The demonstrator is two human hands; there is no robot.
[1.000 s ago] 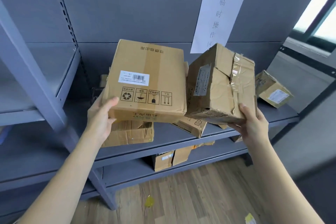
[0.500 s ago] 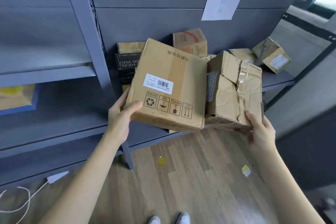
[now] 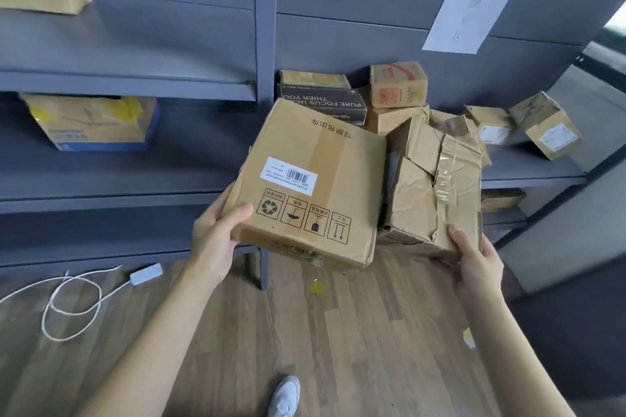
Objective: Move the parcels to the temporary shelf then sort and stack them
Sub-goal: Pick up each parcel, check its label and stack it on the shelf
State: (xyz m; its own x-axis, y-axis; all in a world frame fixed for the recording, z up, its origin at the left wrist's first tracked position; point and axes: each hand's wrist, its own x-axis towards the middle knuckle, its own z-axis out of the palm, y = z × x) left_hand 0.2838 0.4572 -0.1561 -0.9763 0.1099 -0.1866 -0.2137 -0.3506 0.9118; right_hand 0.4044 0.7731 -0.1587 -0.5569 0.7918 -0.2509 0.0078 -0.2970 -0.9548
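My left hand (image 3: 216, 240) grips the flat box (image 3: 311, 186), my right hand (image 3: 474, 257) grips the crushed box (image 3: 430, 186); its torn, crumpled cardboard could buckle and slip.

Reaching both bare forearms forward and up, left hand (image 3: 216, 240) gripping the flat parcel (image 3: 311, 186) at its near left corner, thumb on top, right hand (image 3: 474, 257) cupping the crumpled parcel (image 3: 433, 186) from below

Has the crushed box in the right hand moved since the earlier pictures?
Yes. The crushed box has dropped, judged against the paper sign on the back wall.
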